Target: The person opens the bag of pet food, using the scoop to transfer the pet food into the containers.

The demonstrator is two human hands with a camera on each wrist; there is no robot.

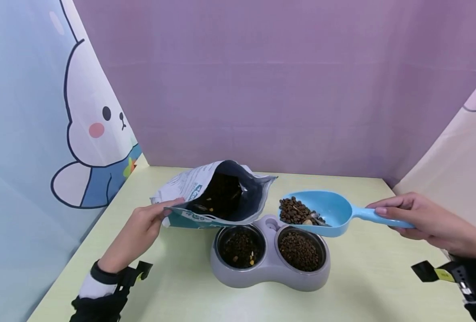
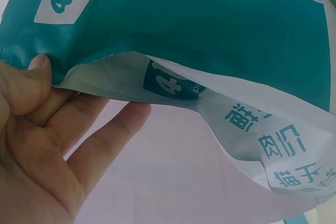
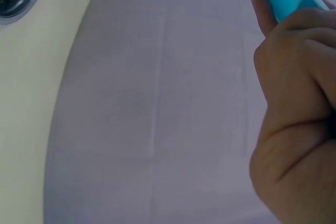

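Note:
My left hand pinches the side edge of a white and teal pet food bag, thumb on one face and fingers on the other in the left wrist view. The bag tilts with its mouth toward me, dark food showing inside. By its handle, my right hand grips a blue scoop with brown kibble and some paler pieces in it. The scoop hangs over the right bowl of a grey double pet feeder. Both metal bowls contain brown kibble; yellow bits show in the left one.
The feeder stands on a pale yellow table. A purple cloth backdrop rises behind the table's far edge. To the left hangs a blue cloth with a cartoon figure, and a pale cloth hangs on the right.

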